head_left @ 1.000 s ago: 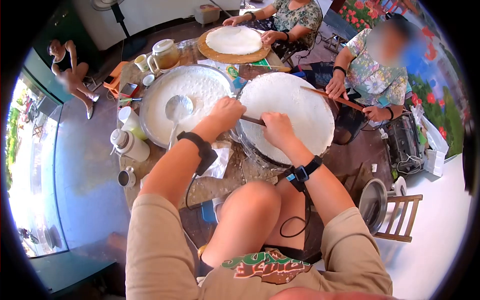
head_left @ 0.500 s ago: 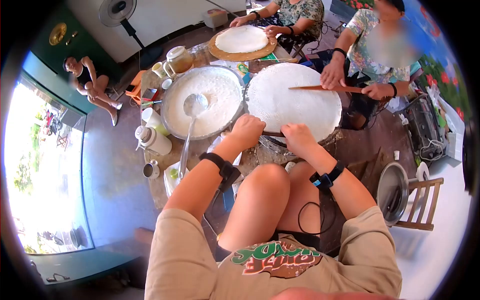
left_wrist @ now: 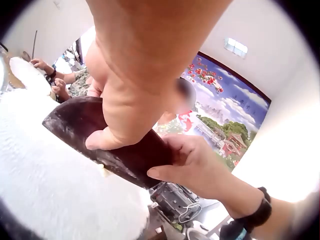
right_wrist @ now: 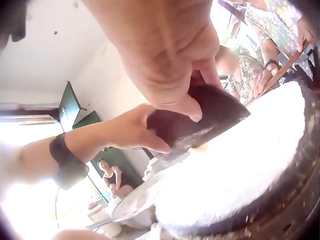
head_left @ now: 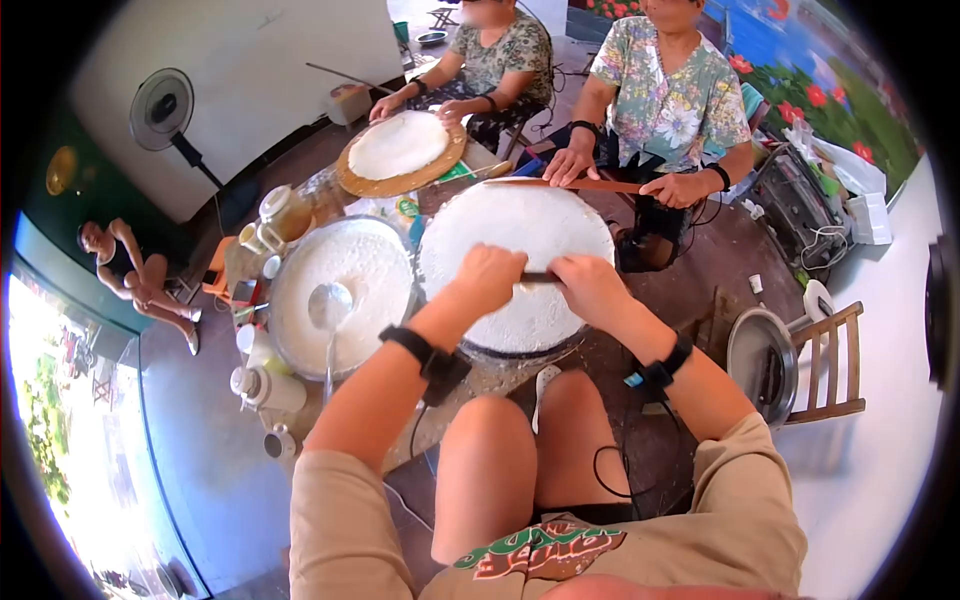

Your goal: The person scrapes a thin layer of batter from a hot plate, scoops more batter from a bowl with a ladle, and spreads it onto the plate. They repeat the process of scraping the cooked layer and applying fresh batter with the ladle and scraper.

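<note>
Both hands grip a dark, curved-edged scraper (head_left: 540, 277), left hand (head_left: 490, 277) at one end, right hand (head_left: 592, 287) at the other. Its straight lower edge is down at a white batter sheet (head_left: 515, 222) that covers a round griddle (head_left: 520, 354). In the left wrist view, the left thumb lies along the face of the scraper (left_wrist: 120, 162) and the right hand (left_wrist: 192, 165) pinches its far end. A small pale bit of batter (right_wrist: 199, 149) clings by the scraper's edge in the right wrist view.
Left of the griddle stands a wide basin (head_left: 284, 335) of white batter with a ladle (head_left: 330, 306) in it. Across the griddle, a person holds a long brown blade (head_left: 600, 185) at its far edge. Another person handles a white round sheet (head_left: 400, 145) on a woven tray (head_left: 358, 184).
The scraper has gone from the sheet's left side to the near rim, then inward over the sheet. The seated person's brown blade has shifted to the far edge. The head view has turned.
</note>
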The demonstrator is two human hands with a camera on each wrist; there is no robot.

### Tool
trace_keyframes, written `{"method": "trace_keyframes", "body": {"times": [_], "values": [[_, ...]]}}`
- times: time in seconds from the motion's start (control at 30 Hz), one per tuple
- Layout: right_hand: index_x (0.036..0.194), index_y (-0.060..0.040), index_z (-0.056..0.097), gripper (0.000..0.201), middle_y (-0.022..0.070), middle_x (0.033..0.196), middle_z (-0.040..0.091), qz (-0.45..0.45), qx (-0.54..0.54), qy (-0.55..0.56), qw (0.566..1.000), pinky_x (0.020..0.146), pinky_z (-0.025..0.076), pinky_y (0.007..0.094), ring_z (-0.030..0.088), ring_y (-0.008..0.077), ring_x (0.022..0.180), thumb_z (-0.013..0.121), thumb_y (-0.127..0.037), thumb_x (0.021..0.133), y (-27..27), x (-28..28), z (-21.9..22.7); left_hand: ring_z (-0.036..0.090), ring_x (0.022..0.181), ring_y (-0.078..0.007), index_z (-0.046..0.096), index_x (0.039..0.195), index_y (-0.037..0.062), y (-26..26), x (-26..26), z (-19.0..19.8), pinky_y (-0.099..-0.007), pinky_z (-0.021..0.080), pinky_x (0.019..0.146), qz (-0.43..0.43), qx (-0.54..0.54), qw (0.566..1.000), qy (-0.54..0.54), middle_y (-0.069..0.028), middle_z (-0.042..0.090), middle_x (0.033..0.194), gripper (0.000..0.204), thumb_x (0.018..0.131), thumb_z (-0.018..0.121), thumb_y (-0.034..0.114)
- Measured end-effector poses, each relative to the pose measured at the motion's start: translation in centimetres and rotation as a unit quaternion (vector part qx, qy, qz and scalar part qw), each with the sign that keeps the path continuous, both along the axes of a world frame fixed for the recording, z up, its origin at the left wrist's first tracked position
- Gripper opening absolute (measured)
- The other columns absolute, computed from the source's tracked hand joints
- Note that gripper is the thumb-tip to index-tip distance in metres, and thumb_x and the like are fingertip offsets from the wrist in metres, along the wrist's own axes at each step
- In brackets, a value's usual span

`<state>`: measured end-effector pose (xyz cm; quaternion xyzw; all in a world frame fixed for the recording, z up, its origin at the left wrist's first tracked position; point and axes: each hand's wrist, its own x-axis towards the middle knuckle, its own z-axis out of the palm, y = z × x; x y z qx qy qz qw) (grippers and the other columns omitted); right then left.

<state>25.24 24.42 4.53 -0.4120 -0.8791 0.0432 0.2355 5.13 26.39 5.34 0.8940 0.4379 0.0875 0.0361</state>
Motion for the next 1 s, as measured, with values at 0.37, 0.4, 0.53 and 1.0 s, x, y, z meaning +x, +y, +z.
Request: {"method": "trace_keyframes", "body": {"times": [0.37, 0.4, 0.53, 1.0], "values": [[0.083, -0.0049, 0.059, 0.01, 0.0165, 0.082, 0.062, -0.102, 0.076, 0.003, 0.992, 0.069, 0.048, 0.0432, 0.061, 0.0332, 0.079, 0.054, -0.006, 0.076, 18.9, -1.1, -5.9, 0.063, 0.087, -0.0223, 0.066, 0.076, 0.0152, 19.2, 1.8, -4.7, -0.0401, 0.039, 0.075, 0.084, 0.11, 0.988, 0.064, -0.0051, 0.067, 0.083, 0.014, 0.073, 0.055, 0.007], [0.083, -0.0048, 0.06, 0.009, 0.0168, 0.081, 0.062, -0.123, 0.072, -0.011, 0.99, 0.069, 0.048, 0.0432, 0.062, 0.0333, 0.078, 0.054, -0.006, 0.076, 18.6, -1.4, -5.3, 0.063, 0.087, -0.0215, 0.066, 0.077, 0.0155, 20.0, 1.8, -5.1, -0.0403, 0.038, 0.075, 0.083, 0.094, 0.99, 0.058, -0.0042, 0.067, 0.083, 0.014, 0.073, 0.056, 0.008], [0.078, -0.0041, 0.061, 0.008, 0.0172, 0.077, 0.063, -0.168, 0.07, -0.088, 0.979, 0.067, 0.049, 0.0436, 0.062, 0.0345, 0.073, 0.054, -0.006, 0.075, 19.3, -2.7, -5.8, 0.063, 0.087, -0.0197, 0.066, 0.079, 0.0166, 21.5, 0.5, -6.6, -0.0389, 0.038, 0.075, 0.073, 0.126, 0.989, 0.041, -0.0029, 0.066, 0.083, 0.015, 0.073, 0.056, 0.008], [0.073, -0.004, 0.062, 0.007, 0.0168, 0.072, 0.063, -0.111, 0.025, -0.132, 0.985, 0.063, 0.051, 0.0416, 0.064, 0.0334, 0.069, 0.055, -0.005, 0.07, 11.7, -11.0, -4.3, 0.059, 0.088, -0.0227, 0.064, 0.072, 0.0146, 13.0, -8.5, -6.3, -0.0352, 0.039, 0.076, 0.055, 0.088, 0.995, -0.004, -0.0042, 0.064, 0.077, 0.014, 0.07, 0.055, 0.003]]}}
